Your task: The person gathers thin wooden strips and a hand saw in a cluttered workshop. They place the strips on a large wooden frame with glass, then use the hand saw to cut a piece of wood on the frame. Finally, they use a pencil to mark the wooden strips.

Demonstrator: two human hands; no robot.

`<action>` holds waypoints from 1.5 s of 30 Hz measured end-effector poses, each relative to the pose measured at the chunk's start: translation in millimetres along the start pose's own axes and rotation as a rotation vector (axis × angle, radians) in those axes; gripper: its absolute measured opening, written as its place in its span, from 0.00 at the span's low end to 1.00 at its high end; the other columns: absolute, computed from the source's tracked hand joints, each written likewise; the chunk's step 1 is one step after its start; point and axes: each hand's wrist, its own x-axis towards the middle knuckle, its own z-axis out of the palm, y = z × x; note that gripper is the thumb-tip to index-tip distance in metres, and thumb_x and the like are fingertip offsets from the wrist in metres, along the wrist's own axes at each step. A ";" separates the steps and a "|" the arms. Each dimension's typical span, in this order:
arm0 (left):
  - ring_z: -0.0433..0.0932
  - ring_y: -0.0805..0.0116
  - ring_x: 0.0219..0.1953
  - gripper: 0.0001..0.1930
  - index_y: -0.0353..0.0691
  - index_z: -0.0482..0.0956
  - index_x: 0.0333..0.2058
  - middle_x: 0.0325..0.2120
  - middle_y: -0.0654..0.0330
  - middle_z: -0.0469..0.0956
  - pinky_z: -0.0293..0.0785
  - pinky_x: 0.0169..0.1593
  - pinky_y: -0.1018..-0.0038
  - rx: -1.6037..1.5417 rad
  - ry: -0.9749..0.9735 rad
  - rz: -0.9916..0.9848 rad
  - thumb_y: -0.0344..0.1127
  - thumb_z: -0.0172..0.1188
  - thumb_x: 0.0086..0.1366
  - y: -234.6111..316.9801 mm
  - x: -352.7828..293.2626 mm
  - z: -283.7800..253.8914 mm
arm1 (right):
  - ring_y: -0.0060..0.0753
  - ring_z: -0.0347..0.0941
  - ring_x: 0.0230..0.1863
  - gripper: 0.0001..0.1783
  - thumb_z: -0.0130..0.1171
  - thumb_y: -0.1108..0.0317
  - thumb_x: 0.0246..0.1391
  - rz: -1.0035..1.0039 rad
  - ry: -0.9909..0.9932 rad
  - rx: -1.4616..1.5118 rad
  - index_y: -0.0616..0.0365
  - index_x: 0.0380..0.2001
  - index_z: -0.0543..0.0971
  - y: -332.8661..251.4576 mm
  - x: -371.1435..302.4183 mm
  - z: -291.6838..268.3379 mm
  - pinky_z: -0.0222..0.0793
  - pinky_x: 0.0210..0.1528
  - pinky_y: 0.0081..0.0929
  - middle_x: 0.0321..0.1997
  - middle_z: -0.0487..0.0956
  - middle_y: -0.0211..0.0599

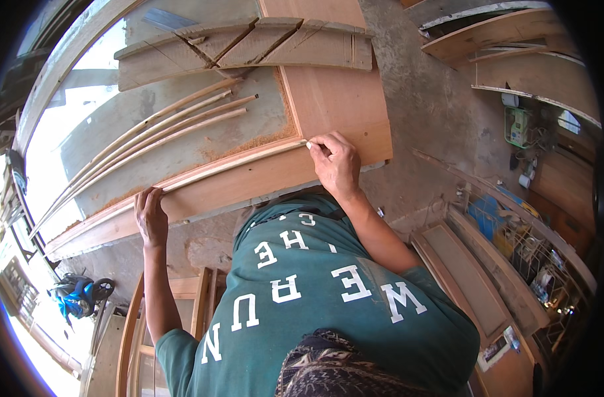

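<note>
A thin pale wood strip (239, 161) lies along the near long rail (255, 180) of a wooden frame on the bench. My right hand (336, 162) pinches the strip's right end, thumb and forefinger together, beside the frame's wide end board (331, 99). Further left, my left hand (152, 215) has its fingers curled over the same strip at the rail's edge. Both forearms are bare. Several loose thin strips (173, 119) rest inside the frame, fanned toward the left. Whether the held strip is fixed to the rail I cannot tell.
A weathered board (249, 49) with diagonal cuts spans the frame at the far side. Sawdust (285, 106) lines the inner edges. Framed panels (464, 281) lean at the right, near a wire rack (513, 225). A blue motorbike (80, 296) stands at the lower left.
</note>
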 end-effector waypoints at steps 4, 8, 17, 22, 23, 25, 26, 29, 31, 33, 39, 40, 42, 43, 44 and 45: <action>0.83 0.48 0.47 0.07 0.36 0.85 0.43 0.44 0.51 0.84 0.80 0.52 0.57 0.006 -0.039 0.007 0.21 0.64 0.68 -0.8 2.2 -1.3 | 0.49 0.81 0.32 0.02 0.70 0.72 0.59 -0.001 0.006 -0.014 0.57 0.34 0.86 -0.8 -0.5 0.6 0.75 0.36 0.41 0.33 0.83 0.40; 0.82 0.47 0.47 0.08 0.37 0.84 0.43 0.44 0.51 0.82 0.79 0.51 0.56 -0.019 -0.092 -0.055 0.20 0.64 0.67 5.1 7.2 -7.0 | 0.46 0.81 0.30 0.02 0.70 0.72 0.59 0.028 -0.004 -0.005 0.57 0.34 0.86 -2.7 0.4 0.0 0.75 0.35 0.39 0.34 0.83 0.39; 0.82 0.47 0.46 0.08 0.37 0.84 0.43 0.43 0.51 0.82 0.79 0.51 0.56 -0.022 -0.108 -0.048 0.20 0.65 0.66 8.1 10.7 -10.2 | 0.41 0.82 0.28 0.02 0.71 0.73 0.59 0.075 -0.034 -0.006 0.58 0.35 0.87 -6.8 3.2 -2.3 0.75 0.33 0.36 0.33 0.84 0.39; 0.82 0.48 0.45 0.08 0.37 0.84 0.42 0.42 0.52 0.83 0.79 0.50 0.56 -0.018 -0.093 -0.030 0.20 0.65 0.65 4.9 10.2 -8.1 | 0.39 0.83 0.29 0.02 0.71 0.73 0.59 0.106 -0.048 -0.007 0.59 0.34 0.87 -9.9 5.9 -3.9 0.75 0.33 0.35 0.33 0.84 0.39; 0.82 0.48 0.45 0.08 0.37 0.84 0.42 0.42 0.52 0.83 0.79 0.50 0.56 -0.019 -0.091 -0.029 0.20 0.66 0.65 4.6 9.9 -7.7 | 0.39 0.83 0.29 0.02 0.71 0.73 0.59 0.110 -0.052 -0.006 0.59 0.34 0.87 -9.8 6.3 -4.3 0.75 0.33 0.35 0.33 0.84 0.40; 0.82 0.49 0.45 0.08 0.37 0.84 0.42 0.42 0.52 0.83 0.79 0.50 0.56 -0.017 -0.086 -0.027 0.20 0.66 0.65 3.9 9.5 -7.4 | 0.39 0.83 0.30 0.02 0.71 0.73 0.59 0.116 -0.061 0.000 0.59 0.34 0.87 -9.8 6.9 -4.5 0.75 0.33 0.35 0.33 0.84 0.40; 0.82 0.49 0.45 0.09 0.37 0.84 0.42 0.42 0.52 0.83 0.79 0.50 0.56 -0.019 -0.085 -0.029 0.19 0.66 0.65 3.8 9.7 -7.2 | 0.39 0.83 0.29 0.02 0.71 0.74 0.59 0.118 -0.059 0.006 0.59 0.34 0.87 -8.8 6.7 -4.2 0.75 0.33 0.34 0.33 0.84 0.40; 0.82 0.49 0.45 0.09 0.37 0.85 0.42 0.41 0.53 0.83 0.79 0.50 0.57 -0.021 -0.082 -0.033 0.19 0.66 0.65 3.7 9.6 -7.5 | 0.38 0.83 0.29 0.02 0.72 0.74 0.59 0.122 -0.056 0.020 0.59 0.35 0.87 -6.1 5.7 -3.0 0.75 0.33 0.34 0.33 0.84 0.39; 0.82 0.49 0.45 0.09 0.37 0.85 0.42 0.41 0.53 0.83 0.80 0.50 0.57 -0.018 -0.083 -0.028 0.19 0.66 0.65 2.8 9.3 -7.5 | 0.38 0.83 0.29 0.02 0.72 0.74 0.59 0.124 -0.057 0.017 0.59 0.35 0.87 -6.1 5.4 -2.8 0.75 0.33 0.34 0.33 0.84 0.39; 0.82 0.49 0.45 0.09 0.37 0.85 0.42 0.41 0.53 0.83 0.80 0.50 0.57 -0.015 -0.077 -0.015 0.19 0.66 0.64 1.9 9.1 -7.9 | 0.38 0.83 0.29 0.02 0.71 0.74 0.59 0.121 -0.051 0.016 0.59 0.35 0.87 -6.0 5.1 -2.0 0.75 0.33 0.34 0.33 0.84 0.39; 0.82 0.49 0.44 0.09 0.36 0.84 0.42 0.40 0.52 0.83 0.79 0.49 0.57 -0.033 -0.074 0.007 0.18 0.66 0.65 3.1 12.4 -8.9 | 0.38 0.83 0.29 0.02 0.71 0.74 0.59 0.130 -0.036 0.018 0.59 0.35 0.87 -5.7 3.0 -0.1 0.75 0.33 0.34 0.33 0.84 0.39; 0.82 0.49 0.44 0.09 0.36 0.84 0.42 0.40 0.52 0.83 0.79 0.49 0.57 -0.037 -0.072 0.014 0.19 0.65 0.65 2.9 13.5 -9.0 | 0.38 0.83 0.29 0.02 0.71 0.74 0.59 0.122 -0.031 0.015 0.59 0.34 0.87 -5.8 3.3 -0.5 0.75 0.34 0.34 0.33 0.84 0.39; 0.82 0.49 0.44 0.08 0.36 0.84 0.42 0.40 0.52 0.83 0.79 0.49 0.57 -0.029 -0.087 0.009 0.19 0.65 0.66 2.1 13.5 -10.2 | 0.39 0.83 0.30 0.02 0.71 0.73 0.59 0.104 -0.028 0.015 0.59 0.34 0.88 -2.1 3.3 1.1 0.75 0.34 0.34 0.33 0.84 0.39; 0.82 0.49 0.44 0.08 0.36 0.84 0.42 0.40 0.52 0.83 0.79 0.49 0.56 -0.029 -0.093 0.006 0.20 0.65 0.66 2.3 12.8 -9.8 | 0.39 0.82 0.30 0.02 0.71 0.73 0.59 0.094 -0.025 0.012 0.58 0.34 0.88 -0.7 3.2 0.5 0.76 0.34 0.34 0.34 0.85 0.39; 0.82 0.48 0.44 0.07 0.36 0.84 0.42 0.41 0.52 0.83 0.79 0.49 0.56 -0.023 -0.092 0.009 0.20 0.65 0.66 2.2 12.2 -9.5 | 0.40 0.82 0.30 0.02 0.71 0.73 0.59 0.093 -0.022 0.018 0.58 0.34 0.88 -1.1 2.9 -0.2 0.76 0.34 0.34 0.34 0.85 0.39; 0.82 0.48 0.44 0.07 0.36 0.84 0.42 0.41 0.52 0.83 0.79 0.49 0.56 -0.018 -0.092 0.012 0.20 0.65 0.67 1.7 11.7 -9.4 | 0.40 0.82 0.30 0.02 0.72 0.73 0.59 0.092 -0.020 0.025 0.57 0.35 0.88 -2.0 2.5 -0.2 0.75 0.34 0.34 0.34 0.85 0.39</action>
